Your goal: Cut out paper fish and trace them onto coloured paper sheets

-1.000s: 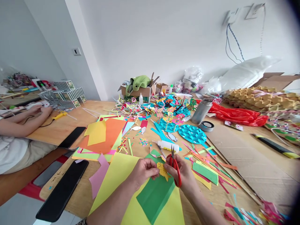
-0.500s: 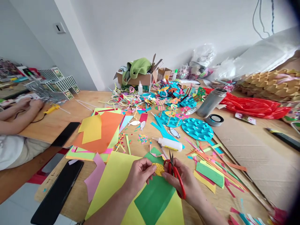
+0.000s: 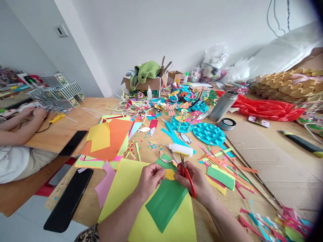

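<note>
My left hand (image 3: pixel 150 180) pinches the left end of a small yellow paper cutout (image 3: pixel 170 174) with dark dots. At its right end, the fingertips of my right hand (image 3: pixel 198 181) hold it too. Red-handled scissors (image 3: pixel 190 184) rest in my right hand, their blades pointing up and away from the cutout. Below both hands lies a green paper sheet (image 3: pixel 165 206) on top of a larger yellow sheet (image 3: pixel 185 226). A white glue bottle (image 3: pixel 180 149) lies on its side just beyond my hands.
Orange paper (image 3: pixel 121 134) tops a stack at left, near a black phone (image 3: pixel 69 200). Blue egg-tray discs (image 3: pixel 209 133), a steel flask (image 3: pixel 223 106) and paper strips (image 3: pixel 227 158) lie to the right. At far left, another person's hands (image 3: pixel 37 112) work by a yellow glue gun (image 3: pixel 57 117).
The view has shifted slightly, so the table items appear a little higher. The yellow cutout now faces me more fully, still held between both hands with the scissors in my right.
</note>
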A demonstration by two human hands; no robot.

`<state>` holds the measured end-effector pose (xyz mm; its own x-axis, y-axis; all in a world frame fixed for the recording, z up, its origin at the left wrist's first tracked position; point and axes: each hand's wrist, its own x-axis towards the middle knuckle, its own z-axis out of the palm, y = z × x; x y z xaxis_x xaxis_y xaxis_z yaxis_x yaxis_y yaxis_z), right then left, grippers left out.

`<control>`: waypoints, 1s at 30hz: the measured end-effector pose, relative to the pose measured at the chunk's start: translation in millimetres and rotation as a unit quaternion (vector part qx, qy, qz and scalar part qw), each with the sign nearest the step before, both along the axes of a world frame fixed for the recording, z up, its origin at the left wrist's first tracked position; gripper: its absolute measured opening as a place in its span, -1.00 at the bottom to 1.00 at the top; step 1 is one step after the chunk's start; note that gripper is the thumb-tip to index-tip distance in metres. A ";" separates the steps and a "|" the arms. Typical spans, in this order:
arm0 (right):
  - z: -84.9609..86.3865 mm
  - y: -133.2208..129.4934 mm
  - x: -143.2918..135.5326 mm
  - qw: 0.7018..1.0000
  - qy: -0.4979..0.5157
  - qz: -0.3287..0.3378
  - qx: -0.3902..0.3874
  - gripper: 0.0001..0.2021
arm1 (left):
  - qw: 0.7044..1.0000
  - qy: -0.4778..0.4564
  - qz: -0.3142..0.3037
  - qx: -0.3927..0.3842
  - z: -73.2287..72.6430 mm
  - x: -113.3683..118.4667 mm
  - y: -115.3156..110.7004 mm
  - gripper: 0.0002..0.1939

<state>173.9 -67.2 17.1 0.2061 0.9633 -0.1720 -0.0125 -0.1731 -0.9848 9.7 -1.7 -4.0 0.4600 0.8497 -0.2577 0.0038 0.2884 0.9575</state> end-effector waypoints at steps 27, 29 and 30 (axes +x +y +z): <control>-5.6 4.0 0.2 1.000 -0.010 -0.016 0.023 -0.65 | 0.999 -0.020 0.002 -0.047 -0.9 4.9 -0.1 -0.53; -1.7 4.3 -0.9 1.000 -0.011 -0.015 0.021 -0.66 | 0.999 -0.024 0.007 -0.044 -3.3 5.3 0.7 -0.52; -0.9 4.3 -1.3 1.000 -0.009 -0.013 0.021 -0.66 | 0.999 -0.026 0.008 -0.039 -4.6 5.3 1.2 -0.52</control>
<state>172.6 -62.9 16.2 0.2334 0.9640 -0.1275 0.0011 -0.1313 -0.9913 14.9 -0.4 -8.6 0.4604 0.8358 -0.2991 -0.0510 0.3613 0.9311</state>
